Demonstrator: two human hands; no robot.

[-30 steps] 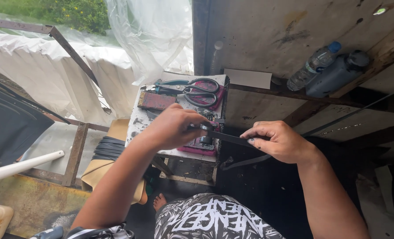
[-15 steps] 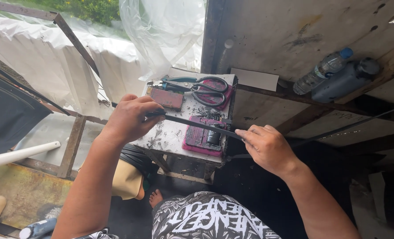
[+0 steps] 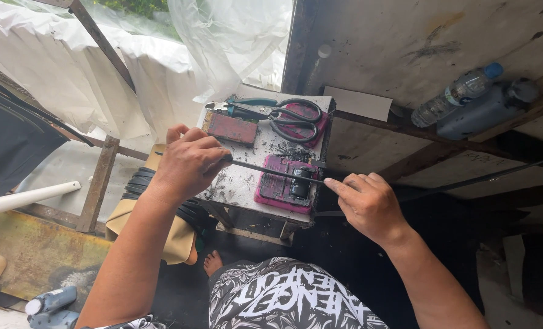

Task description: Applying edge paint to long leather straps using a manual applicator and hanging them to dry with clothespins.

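The left hand (image 3: 189,163) and right hand (image 3: 369,204) are each pinching an end of a thin black strip (image 3: 271,172), fingers closed, stretching it above the sooty desk (image 3: 238,186); scissors (image 3: 287,116) are lying unused behind.

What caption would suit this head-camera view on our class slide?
Two bare hands, left and right, pull a thin black strip taut over a small dirty table bearing scissors.
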